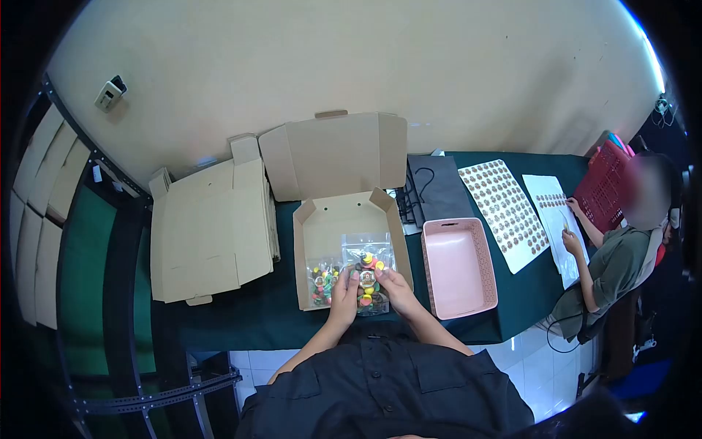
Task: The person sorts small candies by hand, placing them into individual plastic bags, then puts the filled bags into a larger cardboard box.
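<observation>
An open cardboard box (338, 212) stands on the dark green table with its lid raised toward the wall. Over its front half, both hands hold a clear bag of colourful pieces (368, 291) with a round label. My left hand (344, 293) is closed on the bag's left side, and my right hand (395, 288) grips the right side. A second bag of colourful pieces (319, 285) lies inside the box at the front left, beside my left hand.
Flattened cardboard boxes (212, 234) are stacked at the left. Right of the open box are a pink basket (459, 267), a sheet of round stickers (504, 212) and a red basket (603, 186). A co-worker (618, 256) sits at the far right, hands on white sheets (548, 194).
</observation>
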A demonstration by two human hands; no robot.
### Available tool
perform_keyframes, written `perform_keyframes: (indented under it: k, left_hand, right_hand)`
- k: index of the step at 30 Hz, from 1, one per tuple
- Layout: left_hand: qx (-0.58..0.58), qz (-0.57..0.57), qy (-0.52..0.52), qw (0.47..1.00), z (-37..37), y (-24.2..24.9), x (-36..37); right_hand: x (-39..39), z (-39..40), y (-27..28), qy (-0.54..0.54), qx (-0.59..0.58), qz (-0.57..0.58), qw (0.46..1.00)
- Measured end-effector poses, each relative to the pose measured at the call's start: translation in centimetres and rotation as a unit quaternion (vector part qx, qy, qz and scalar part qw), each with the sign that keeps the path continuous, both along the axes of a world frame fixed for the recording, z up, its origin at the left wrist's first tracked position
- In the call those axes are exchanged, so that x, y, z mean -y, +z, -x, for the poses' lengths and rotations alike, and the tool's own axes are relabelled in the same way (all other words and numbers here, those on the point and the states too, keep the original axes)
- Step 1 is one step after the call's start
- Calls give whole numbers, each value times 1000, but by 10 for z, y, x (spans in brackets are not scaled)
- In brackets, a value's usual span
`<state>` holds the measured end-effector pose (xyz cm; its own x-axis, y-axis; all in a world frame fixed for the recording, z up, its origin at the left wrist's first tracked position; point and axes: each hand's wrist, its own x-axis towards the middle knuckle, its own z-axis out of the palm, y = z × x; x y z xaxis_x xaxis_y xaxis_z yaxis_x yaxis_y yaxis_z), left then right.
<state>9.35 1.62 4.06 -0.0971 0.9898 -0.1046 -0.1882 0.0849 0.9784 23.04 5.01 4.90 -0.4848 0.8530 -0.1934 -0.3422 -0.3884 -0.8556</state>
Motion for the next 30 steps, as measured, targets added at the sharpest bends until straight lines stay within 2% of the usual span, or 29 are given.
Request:
perform_keyframes:
  k: [2, 4, 5, 7, 8, 10, 11, 13, 14, 15, 16, 17, 19, 20, 22, 25, 28, 29, 30]
  left_hand:
    - [-15, 31, -8, 999, 1, 8, 1]
    - [44, -2, -22, 999, -1, 14, 1]
    - [44, -1, -21, 999, -3, 12, 1]
    - [-16, -85, -37, 996, -9, 12, -1]
    - [32, -68, -65, 995, -7, 13, 0]
    - [27, -48, -89, 994, -8, 18, 5]
    - [22, -28, -114, 993, -9, 17, 8]
    - [41, -13, -114, 993, -7, 9, 8]
    - [-50, -34, -131, 990, -3, -1, 6]
    - [-141, -54, -147, 978, -2, 2, 5]
    - [-44, 31, -162, 985, -4, 14, 9]
    - [-45, 31, -161, 985, -5, 10, 7]
    - [-233, -148, -36, 961, -5, 5, 1]
    - [-110, -153, 22, 982, -8, 3, 0]
    - [-83, -121, 6, 989, 8, 2, -6]
    - [-62, -65, 8, 996, 14, 5, -7]
    - [-59, -80, -92, 991, 29, 13, -8]
    - [-59, -81, -91, 991, 33, 15, -8]
    - [-29, -63, -125, 990, 36, 18, -8]
  right_hand:
    - [0, 0, 4, -4, -7, 10, 1000]
    - [-1, 0, 5, 0, 49, -85, 995]
    - [0, 0, 5, 1, 49, -85, 995]
    - [2, 1, 5, -60, 38, -76, 995]
    - [1, 0, 4, -60, 38, -77, 995]
    - [-4, -3, 5, -74, 30, 6, 997]
    - [-5, -4, 7, -74, 30, 6, 997]
    - [-6, -4, 21, -117, 102, -80, 985]
    - [-8, -5, 17, -160, 56, -72, 983]
    - [-9, -6, 18, -160, 56, -72, 983]
    - [-11, -9, 19, -162, 45, -62, 984]
    - [-12, -11, 19, -165, 33, -52, 984]
    - [-11, -12, 18, -133, 57, -76, 987]
    - [-9, -12, 17, -103, 81, -100, 986]
    - [-3, -11, 13, -49, 134, -158, 977]
    - [-6, -13, 12, -11, 135, -128, 982]
    - [-10, -20, 15, 26, 131, -127, 983]
    - [-11, -23, 17, 42, 118, -142, 982]
    - [-12, -26, 17, 59, 139, -118, 981]
